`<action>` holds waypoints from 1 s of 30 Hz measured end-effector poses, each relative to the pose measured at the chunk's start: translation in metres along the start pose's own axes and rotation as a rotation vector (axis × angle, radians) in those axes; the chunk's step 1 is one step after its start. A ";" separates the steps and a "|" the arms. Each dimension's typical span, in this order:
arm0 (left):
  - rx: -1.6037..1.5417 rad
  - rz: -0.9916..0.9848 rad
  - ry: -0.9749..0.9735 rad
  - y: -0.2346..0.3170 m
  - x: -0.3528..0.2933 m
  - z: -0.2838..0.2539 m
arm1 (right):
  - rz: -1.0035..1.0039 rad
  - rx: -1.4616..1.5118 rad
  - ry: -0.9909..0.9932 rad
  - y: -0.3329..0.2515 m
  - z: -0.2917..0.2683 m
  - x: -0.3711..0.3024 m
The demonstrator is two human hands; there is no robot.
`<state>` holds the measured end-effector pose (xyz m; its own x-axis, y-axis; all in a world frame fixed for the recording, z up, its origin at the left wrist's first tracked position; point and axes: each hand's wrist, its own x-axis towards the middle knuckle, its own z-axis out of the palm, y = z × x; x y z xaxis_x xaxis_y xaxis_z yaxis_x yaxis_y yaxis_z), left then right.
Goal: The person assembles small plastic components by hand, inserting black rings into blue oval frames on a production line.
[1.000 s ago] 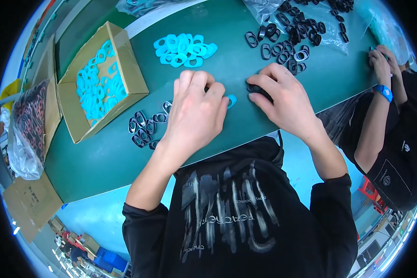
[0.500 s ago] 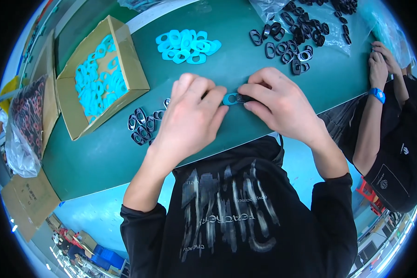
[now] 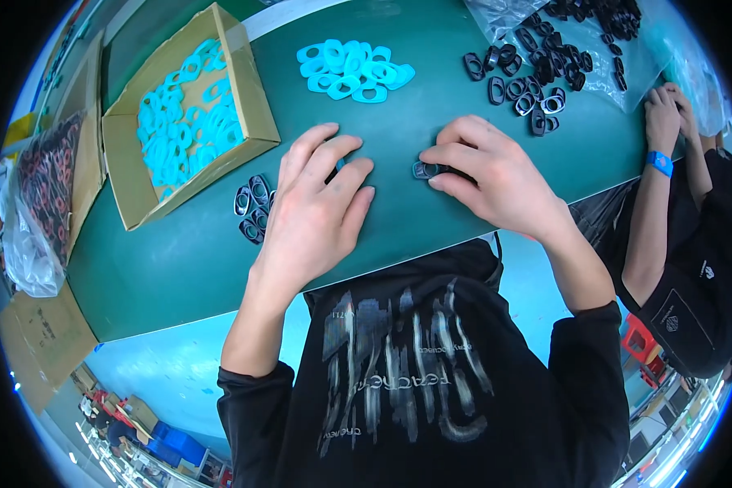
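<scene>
One open brown cardboard box at far left, its floor scattered with flat turquoise oval rings. Just right of it, on the green worktop, a small cluster of glossy black oval rings, partly hidden by our left hand. This hand is arched, fingers parted, thumb standing off the forefinger; a turquoise sliver shows beneath the fingers, and we cannot tell whether it is gripped. We judge it best to keep the wrist clear, so the cluster is not swept aside. Past the fingertips, a loose turquoise heap.

Further right, our right hand pinches a dark oval ring with a teal tint between thumb and fingers, low over the worktop; contact unclear. We would hold it by its edges, opening in sight, and press evenly, since so small and smooth a piece probably slips easily. Upper right, a wider black spread beside clear plastic sheeting.

Against half a second ago: box and heap sit further right in view, so the camera seems to have shifted; the left hand has drawn away; the turquoise ring bridging both hands no longer shows between them; the right hand keeps its pinch.
</scene>
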<state>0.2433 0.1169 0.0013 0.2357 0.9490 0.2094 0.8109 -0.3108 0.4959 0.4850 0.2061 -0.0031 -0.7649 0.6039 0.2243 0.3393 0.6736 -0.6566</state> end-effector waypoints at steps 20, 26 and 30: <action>0.009 0.158 -0.062 0.010 0.009 0.011 | 0.136 -0.575 0.408 0.023 -0.021 0.025; 0.117 0.045 -0.038 0.001 0.008 -0.017 | 0.135 -0.664 0.312 0.053 -0.024 0.027; 0.125 0.047 0.130 0.007 0.041 -0.004 | 0.006 -0.376 0.193 0.021 -0.020 0.021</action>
<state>0.2564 0.1531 0.0165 0.2098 0.9163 0.3411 0.8629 -0.3376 0.3761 0.4870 0.2418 0.0025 -0.6578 0.6527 0.3758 0.5469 0.7570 -0.3575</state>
